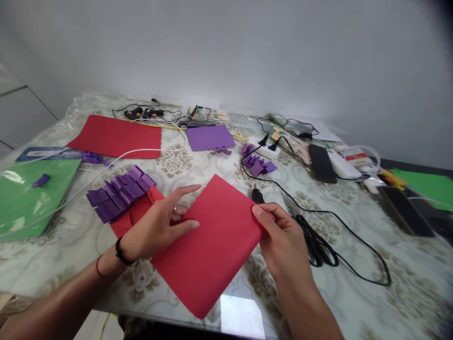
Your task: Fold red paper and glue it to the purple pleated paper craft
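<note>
Pinching the red sheet by one corner, my right grip could crease it; my left grip is spread open.

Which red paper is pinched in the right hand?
The front red sheet, its right corner in the right hand. The back red sheet lies flat; the folded red paper beside the purple pleated strip is partly hidden by the left hand.

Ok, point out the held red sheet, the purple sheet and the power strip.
Held red sheet [211, 250], head view: middle of its face.
Purple sheet [210, 137], head view: middle of its face.
Power strip [262, 150], head view: its white body.
</note>
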The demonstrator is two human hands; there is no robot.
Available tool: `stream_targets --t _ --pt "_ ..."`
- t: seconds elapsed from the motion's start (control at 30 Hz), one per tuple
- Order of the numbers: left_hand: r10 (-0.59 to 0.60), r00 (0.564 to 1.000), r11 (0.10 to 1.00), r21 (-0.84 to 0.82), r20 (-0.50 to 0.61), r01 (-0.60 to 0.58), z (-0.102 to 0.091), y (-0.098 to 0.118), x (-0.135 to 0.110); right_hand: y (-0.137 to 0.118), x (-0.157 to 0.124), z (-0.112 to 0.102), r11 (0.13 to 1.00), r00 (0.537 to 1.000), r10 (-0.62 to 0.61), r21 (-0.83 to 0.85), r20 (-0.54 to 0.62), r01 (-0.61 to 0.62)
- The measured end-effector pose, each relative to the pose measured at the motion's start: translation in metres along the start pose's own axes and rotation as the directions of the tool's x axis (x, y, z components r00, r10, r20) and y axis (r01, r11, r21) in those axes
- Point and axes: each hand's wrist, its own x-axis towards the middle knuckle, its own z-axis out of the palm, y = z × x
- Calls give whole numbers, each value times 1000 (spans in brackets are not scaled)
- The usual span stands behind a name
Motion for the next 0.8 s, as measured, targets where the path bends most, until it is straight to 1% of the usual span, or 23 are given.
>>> stream_targets --t 0.03,0.07,0.1,0.13,0.17,0.23,0.3,0.37,0.43,0.53,0.63,0.73,0.8 --pt "8 1000 999 36 -11 -7 -1 0 0 -3 1 -5 1000 1000 1 -20 29 0" --pt "11 1000 998 64 -10 -10 -2 -1 0 -7 1 -11 998 996 15 -59 84 -10" --pt "13 1000 996 93 4 -13 -3 -1 0 -13 2 -17 993 988 38 -113 151 -21" --pt "23 999 992 126 27 -26 -4 -1 0 -19 2 -22 981 967 92 -190 237 -47" --pt "34 997 987 156 72 -45 -5 -1 0 -25 3 -25 956 935 164 -284 313 -73" --pt "63 976 976 190 210 -104 -6 -1 0 -35 3 -27 894 882 251 -445 400 -53" --pt "98 939 964 203 331 -172 -6 -1 0 -40 4 -22 849 856 266 -529 444 11" --pt "119 921 954 215 370 -210 -4 -1 0 -38 3 -16 824 848 239 -561 473 81" --pt "124 930 952 225 345 -210 -2 -2 0 -33 3 -12 816 857 191 -563 479 133" --pt "138 949 954 218 285 -204 0 -3 0 -25 3 -13 818 889 115 -551 443 169" --pt "145 956 954 222 256 -204 -1 -1 0 -20 4 -20 815 924 64 -554 376 169" --pt "106 959 948 264 264 -178 -3 0 0 -17 5 -24 834 955 18 -531 296 149" --pt "94 959 944 282 268 -172 -5 0 1 -16 5 -26 842 967 -15 -519 254 149"
